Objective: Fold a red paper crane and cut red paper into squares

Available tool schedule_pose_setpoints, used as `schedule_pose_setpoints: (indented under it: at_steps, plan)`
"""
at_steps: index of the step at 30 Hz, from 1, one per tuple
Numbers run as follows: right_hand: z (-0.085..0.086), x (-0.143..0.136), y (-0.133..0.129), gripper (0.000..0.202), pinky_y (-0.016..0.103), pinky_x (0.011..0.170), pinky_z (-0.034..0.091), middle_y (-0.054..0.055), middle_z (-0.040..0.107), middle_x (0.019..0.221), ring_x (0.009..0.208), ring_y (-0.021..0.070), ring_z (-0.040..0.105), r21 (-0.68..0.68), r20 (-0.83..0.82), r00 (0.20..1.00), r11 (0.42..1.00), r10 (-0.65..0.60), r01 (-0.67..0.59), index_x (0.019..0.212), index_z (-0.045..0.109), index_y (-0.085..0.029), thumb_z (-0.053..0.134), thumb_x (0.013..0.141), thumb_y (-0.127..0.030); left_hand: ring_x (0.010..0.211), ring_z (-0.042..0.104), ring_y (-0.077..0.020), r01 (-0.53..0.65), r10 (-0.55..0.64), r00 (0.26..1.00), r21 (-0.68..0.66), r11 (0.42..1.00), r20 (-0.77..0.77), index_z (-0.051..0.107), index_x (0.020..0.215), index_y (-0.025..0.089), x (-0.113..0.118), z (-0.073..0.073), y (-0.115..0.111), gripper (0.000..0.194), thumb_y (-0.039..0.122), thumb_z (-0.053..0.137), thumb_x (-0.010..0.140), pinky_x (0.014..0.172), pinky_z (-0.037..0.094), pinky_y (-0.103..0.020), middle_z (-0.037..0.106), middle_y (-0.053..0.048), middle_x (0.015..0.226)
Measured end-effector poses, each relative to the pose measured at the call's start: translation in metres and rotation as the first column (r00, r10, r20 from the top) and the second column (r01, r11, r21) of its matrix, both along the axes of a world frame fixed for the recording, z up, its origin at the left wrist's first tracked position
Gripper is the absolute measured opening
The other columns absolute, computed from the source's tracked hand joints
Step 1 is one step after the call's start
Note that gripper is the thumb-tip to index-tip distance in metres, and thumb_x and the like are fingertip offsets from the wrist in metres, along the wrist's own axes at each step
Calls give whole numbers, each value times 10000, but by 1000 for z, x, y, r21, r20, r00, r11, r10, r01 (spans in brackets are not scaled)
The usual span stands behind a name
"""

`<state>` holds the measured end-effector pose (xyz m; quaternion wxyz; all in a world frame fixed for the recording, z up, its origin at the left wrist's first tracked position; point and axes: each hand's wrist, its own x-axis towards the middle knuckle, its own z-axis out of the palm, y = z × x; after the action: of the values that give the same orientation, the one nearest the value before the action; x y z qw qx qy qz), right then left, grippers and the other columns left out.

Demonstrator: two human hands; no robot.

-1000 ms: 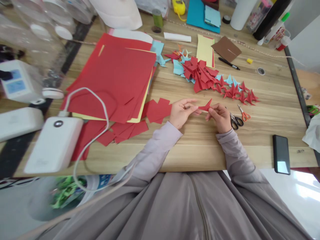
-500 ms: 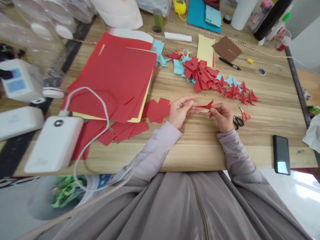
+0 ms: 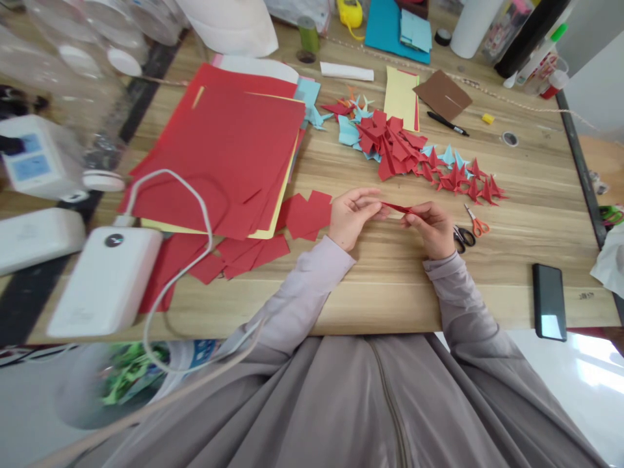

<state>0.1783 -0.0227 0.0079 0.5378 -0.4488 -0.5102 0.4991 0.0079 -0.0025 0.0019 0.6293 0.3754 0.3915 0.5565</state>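
Thumb and fingers closed, the left hand (image 3: 355, 218) pinches one end of a slim folded red paper (image 3: 396, 207), the right hand (image 3: 429, 227) the other, its middle spanning the gap between them. Beyond, red origami pieces (image 3: 392, 146) lie on the wooden table (image 3: 375, 276).

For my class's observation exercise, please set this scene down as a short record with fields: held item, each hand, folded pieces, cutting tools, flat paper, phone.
Held item: narrow folded red paper
Left hand: grip on its left end
Right hand: grip on its right end
Folded pieces: red and light-blue pile, beyond the hands
Cutting tools: orange-handled scissors; black-handled scissors, partly hidden
Flat paper: large red sheets, left of the hands
Phone: far right, screen dark with a bright reflection
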Motion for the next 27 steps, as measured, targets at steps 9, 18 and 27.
schedule_pose_setpoints:
  at_steps: [9, 18, 27]
  plan:
    - [-3, 1, 0, 290, 352, 671, 580, -9, 699, 724, 655, 153, 656, 22, 81, 997, 1000, 11, -12, 761, 649, -214, 812, 627, -413, 701, 701, -199, -5, 5, 1000, 7, 1000, 4, 650, 913, 140, 0, 2, -1, 356, 266, 771, 603, 695, 574, -351, 717, -43, 767]
    - [-5, 4, 0, 315, 373, 734, 571, 1, 690, 753, 710, 165, 650, 19, 106, 994, 1000, 17, -19, 782, 668, -210, 837, 588, -391, 662, 688, -169, -11, 11, 1000, 11, 1000, -13, 651, 890, 155, 0, 1, 0, 314, 265, 751, 613, 684, 576, -331, 724, -37, 769]
    - [-4, 3, 0, 331, 347, 720, 563, 18, 694, 754, 721, 170, 649, 17, 131, 991, 1000, 16, -18, 770, 678, -201, 848, 562, -394, 600, 669, -163, -33, 33, 999, 20, 999, -18, 690, 764, 160, 1, 2, -1, 178, 258, 735, 622, 651, 571, -324, 696, -18, 655]
